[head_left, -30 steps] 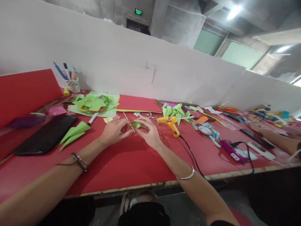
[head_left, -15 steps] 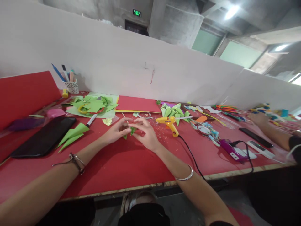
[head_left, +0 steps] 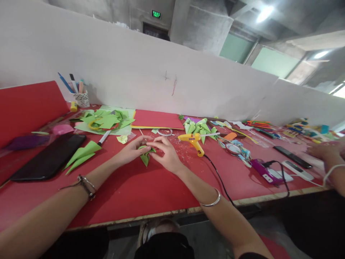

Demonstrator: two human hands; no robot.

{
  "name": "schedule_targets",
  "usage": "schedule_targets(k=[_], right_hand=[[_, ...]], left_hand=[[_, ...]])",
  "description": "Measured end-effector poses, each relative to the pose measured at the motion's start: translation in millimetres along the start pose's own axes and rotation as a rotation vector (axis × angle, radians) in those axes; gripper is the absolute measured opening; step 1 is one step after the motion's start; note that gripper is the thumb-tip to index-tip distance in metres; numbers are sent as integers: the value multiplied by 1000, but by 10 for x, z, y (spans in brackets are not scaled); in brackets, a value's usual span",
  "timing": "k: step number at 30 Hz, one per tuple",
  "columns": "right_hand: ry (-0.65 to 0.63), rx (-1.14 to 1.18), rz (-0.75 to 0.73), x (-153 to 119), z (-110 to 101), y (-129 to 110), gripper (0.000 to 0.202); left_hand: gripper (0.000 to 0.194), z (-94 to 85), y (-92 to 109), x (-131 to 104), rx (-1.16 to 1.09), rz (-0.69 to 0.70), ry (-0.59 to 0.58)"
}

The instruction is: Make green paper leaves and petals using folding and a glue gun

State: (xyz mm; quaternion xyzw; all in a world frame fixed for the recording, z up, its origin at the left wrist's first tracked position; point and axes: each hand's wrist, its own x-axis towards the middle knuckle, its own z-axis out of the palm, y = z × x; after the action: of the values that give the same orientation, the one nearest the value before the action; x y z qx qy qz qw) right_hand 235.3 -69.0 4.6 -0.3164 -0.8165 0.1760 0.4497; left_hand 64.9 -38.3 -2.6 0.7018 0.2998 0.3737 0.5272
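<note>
A small green folded paper piece (head_left: 146, 159) is held between both hands over the red table, its pointed end hanging down. My left hand (head_left: 132, 151) pinches it from the left, thumb in front. From the right, my right hand (head_left: 167, 154) grips its other side with bent fingers. The fingers partly hide the piece's upper part. Right of my right hand lies a yellow glue gun (head_left: 198, 143) with a black cord. Behind the glue gun is a pile of green paper cones (head_left: 199, 126).
Green paper cut-outs (head_left: 109, 120), a black tablet (head_left: 48, 158), folded green paper (head_left: 82, 155) and a pen cup (head_left: 81, 99) lie left. At right are a purple power strip (head_left: 269, 172), a black remote (head_left: 292, 157) and another person's hand (head_left: 322, 149). A white partition (head_left: 121, 64) stands behind.
The green paper piece has turned, and its pointed end now shows below my fingers. At the right, the other person's hand has moved nearer the table's front edge.
</note>
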Motion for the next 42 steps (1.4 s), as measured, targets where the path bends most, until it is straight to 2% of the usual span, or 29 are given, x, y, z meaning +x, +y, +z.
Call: schedule_targets(k=[5, 11, 19, 23, 26, 30, 34, 37, 42], right_hand=[[-22, 176, 94, -12, -5, -39, 40], [-40, 219, 145, -11, 16, -12, 25], [-48, 173, 176, -1, 17, 42, 26], [-10, 168, 200, 5, 37, 48, 26], [31, 177, 202, 12, 53, 60, 17], [57, 240, 309, 10, 59, 95, 9], [64, 337, 389, 3, 48, 111, 10], [98, 350, 383, 1, 43, 108, 17], [108, 389, 391, -5, 54, 120, 25]], left_hand=[[41, -26, 27, -10, 150, 43, 57], [48, -16, 50, -13, 204, 96, 19], [57, 36, 7, -28, 364, 157, 33], [52, 96, 63, -53, 540, 205, 38], [48, 123, 93, -66, 606, 216, 53], [48, 112, 65, -56, 644, 237, 115], [52, 90, 43, -47, 698, 267, 154], [51, 96, 67, -59, 667, 274, 171], [59, 112, 95, -70, 377, 204, 203]])
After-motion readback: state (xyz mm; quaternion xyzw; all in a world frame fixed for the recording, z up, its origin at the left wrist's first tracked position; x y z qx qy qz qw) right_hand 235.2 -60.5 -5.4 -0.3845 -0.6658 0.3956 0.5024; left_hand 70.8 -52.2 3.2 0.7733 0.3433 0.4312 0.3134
